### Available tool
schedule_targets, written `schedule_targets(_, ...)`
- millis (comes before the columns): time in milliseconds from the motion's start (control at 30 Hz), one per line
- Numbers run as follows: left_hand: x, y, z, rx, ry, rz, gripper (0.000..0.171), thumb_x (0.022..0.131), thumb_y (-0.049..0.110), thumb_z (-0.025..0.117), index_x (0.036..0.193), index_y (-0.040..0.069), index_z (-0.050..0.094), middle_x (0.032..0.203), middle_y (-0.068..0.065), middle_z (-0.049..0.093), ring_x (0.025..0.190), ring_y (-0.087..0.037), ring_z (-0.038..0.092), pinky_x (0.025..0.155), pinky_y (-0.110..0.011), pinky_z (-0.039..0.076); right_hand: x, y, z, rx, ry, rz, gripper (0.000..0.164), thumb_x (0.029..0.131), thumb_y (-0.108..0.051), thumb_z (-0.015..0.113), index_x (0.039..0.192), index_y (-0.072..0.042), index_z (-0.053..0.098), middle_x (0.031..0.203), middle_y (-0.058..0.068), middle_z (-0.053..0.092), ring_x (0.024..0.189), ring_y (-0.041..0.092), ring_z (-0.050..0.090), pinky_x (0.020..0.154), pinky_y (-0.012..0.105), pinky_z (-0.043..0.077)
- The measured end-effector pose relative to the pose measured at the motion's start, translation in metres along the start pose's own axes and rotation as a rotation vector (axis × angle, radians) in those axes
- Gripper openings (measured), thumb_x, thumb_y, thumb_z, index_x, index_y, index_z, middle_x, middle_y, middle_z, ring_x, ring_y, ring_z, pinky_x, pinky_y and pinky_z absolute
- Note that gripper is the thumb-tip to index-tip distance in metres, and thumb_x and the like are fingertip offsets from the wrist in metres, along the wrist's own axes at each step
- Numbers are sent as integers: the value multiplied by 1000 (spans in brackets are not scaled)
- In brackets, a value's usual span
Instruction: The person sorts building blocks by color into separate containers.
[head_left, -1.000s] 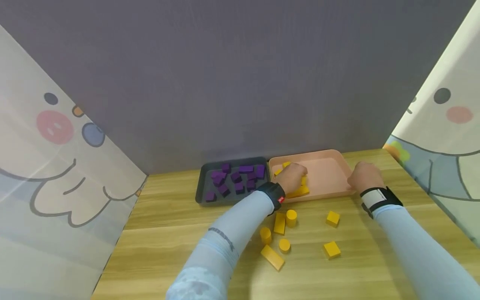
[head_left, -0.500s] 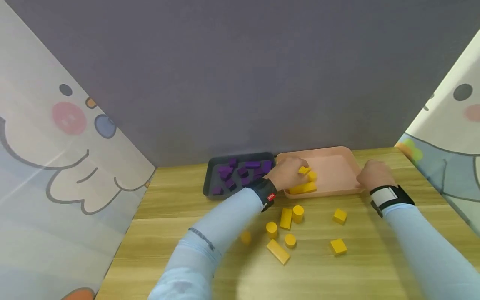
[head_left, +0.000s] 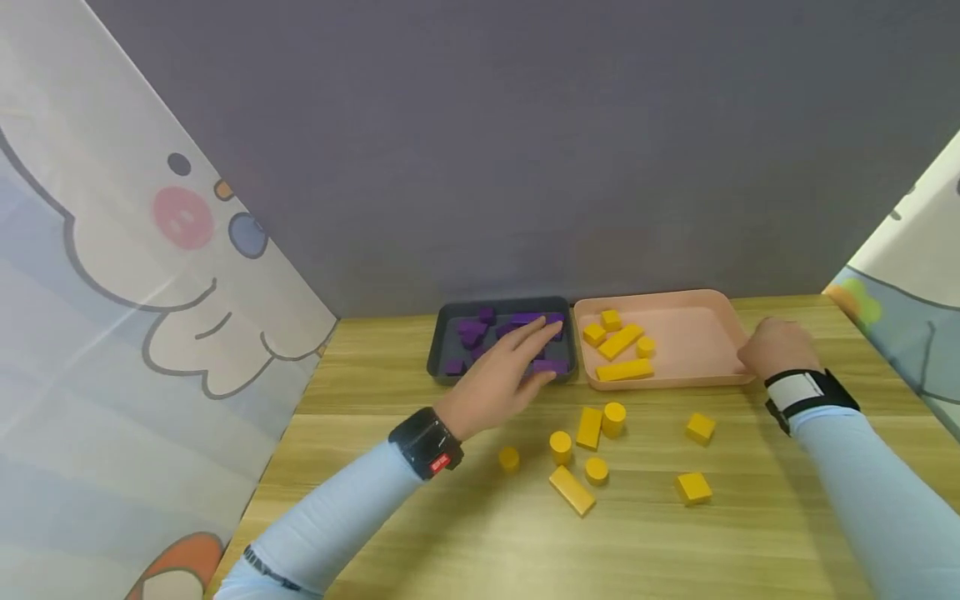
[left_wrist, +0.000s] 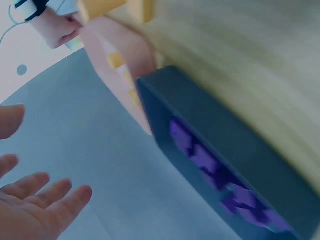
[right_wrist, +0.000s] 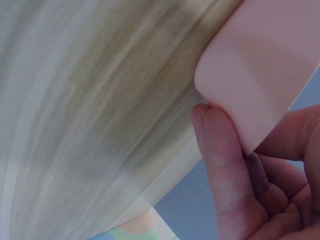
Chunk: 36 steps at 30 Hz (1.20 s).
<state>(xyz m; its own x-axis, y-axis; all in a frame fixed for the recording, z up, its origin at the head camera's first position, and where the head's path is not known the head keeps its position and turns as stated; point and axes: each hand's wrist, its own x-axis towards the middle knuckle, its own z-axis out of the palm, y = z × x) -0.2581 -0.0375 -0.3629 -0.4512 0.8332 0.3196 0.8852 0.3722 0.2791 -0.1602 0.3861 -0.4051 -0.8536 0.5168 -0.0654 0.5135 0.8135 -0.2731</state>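
My left hand [head_left: 497, 379] hovers over the front of the dark grey tray [head_left: 432, 354], fingers spread and holding nothing. Purple blocks [head_left: 474, 329] lie in that tray, partly hidden by the hand. Beside it stands a pink tray [head_left: 690, 333], with several yellow blocks [head_left: 626, 369] in its left half. At the pink tray's right end, my right hand [head_left: 780, 346] pinches the wall. The right wrist view shows its fingers [right_wrist: 225, 145] against the outside of the pink wall [right_wrist: 260, 65], the thumb on the other side.
On the wooden table [head_left: 517, 550], in front of the trays, lie loose yellow pieces: cylinders [head_left: 561, 447], oblong blocks [head_left: 572, 490] and cubes [head_left: 693, 487]. A grey panel [head_left: 525, 150] rises behind the trays. Printed sheets [head_left: 247, 333] flank the table.
My left hand has come out of the pink tray, moved left over the dark tray and spread its fingers. Yellow blocks stay behind in the pink tray. The right hand keeps its grip.
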Motion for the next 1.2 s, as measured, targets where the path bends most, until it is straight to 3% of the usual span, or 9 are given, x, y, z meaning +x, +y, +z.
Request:
schedule_targets(133,-34,-4,5,83,-14,32,82,103,36,65,168,29,15,173,-16,21,155,-40,37,112,-46,52,1,1,1,-8,9,10,25,86,-11,57,66,4,61,64,17,56,62,35,54,52,36,44)
schedule_targets(233,-54,-8,14,133,-59,18,88,101,41,67,168,36,10,176,-15,11,159,-47,21,119,-61,39,1,1,2,-15,13,14,25,86,-10,57,67,5,61,64,17,56,63,35,54,53,36,44)
schedule_targets(333,-69,-11,23,157,-114,-12,91,98,49,69,166,43,9,177,-9,1,160,-49,11,120,-70,31,0,0,2,-23,13,11,26,85,-10,58,65,5,61,63,16,55,62,35,54,53,36,45)
schedule_targets(467,-83,-15,34,172,-178,-15,91,96,55,68,166,43,11,177,-6,-3,160,-51,8,119,-75,27,-1,-1,1,-33,7,13,27,86,-11,58,64,5,61,63,16,55,62,34,54,53,35,44)
schedule_targets(633,-92,-15,41,122,-248,-12,87,96,50,70,166,36,21,176,-13,13,160,-48,17,120,-69,32,-1,-2,0,-38,-4,18,26,86,-11,58,64,4,61,64,16,56,64,35,55,54,36,46)
schedule_targets(733,-96,-16,44,114,-282,3,81,96,47,71,164,31,30,172,-17,26,156,-43,32,121,-60,38,-1,-2,-1,-34,-8,19,26,86,-11,58,65,4,62,64,16,57,64,35,55,54,36,46)
schedule_targets(967,-100,-20,53,116,-316,65,60,98,37,71,153,27,50,159,-13,51,142,-28,56,113,-43,52,-3,-3,-1,-34,-8,30,27,86,-11,58,65,4,61,63,16,56,63,34,55,53,35,45)
schedule_targets(1200,-100,-18,54,108,-334,89,33,99,23,71,132,21,68,142,-5,67,130,-19,66,108,-33,55,-5,-3,0,-32,-12,25,28,88,-11,59,64,3,61,63,14,55,61,32,54,53,34,45)
